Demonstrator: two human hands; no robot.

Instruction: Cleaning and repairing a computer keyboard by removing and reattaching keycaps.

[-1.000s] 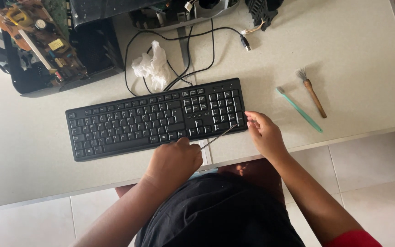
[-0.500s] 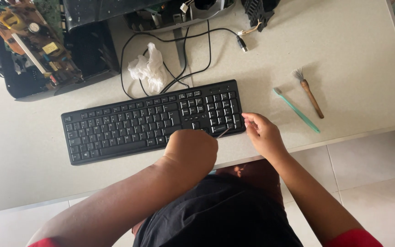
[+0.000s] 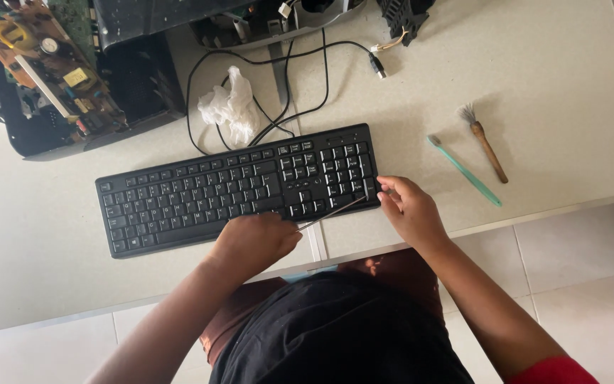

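Two hands at a black keyboard on a pale desk

The keyboard [image 3: 239,188] lies across the desk [image 3: 556,92], near its front edge. The left hand [image 3: 254,242] has its grip closed on a thin metal rod [image 3: 332,213] that slants up over the keyboard's lower right keys. The right hand [image 3: 410,210] rests at the keyboard's right end, fingers curled against its edge. A green toothbrush [image 3: 463,171] and a small brush [image 3: 486,142] lie to the right, crumpled tissue [image 3: 230,107] behind.
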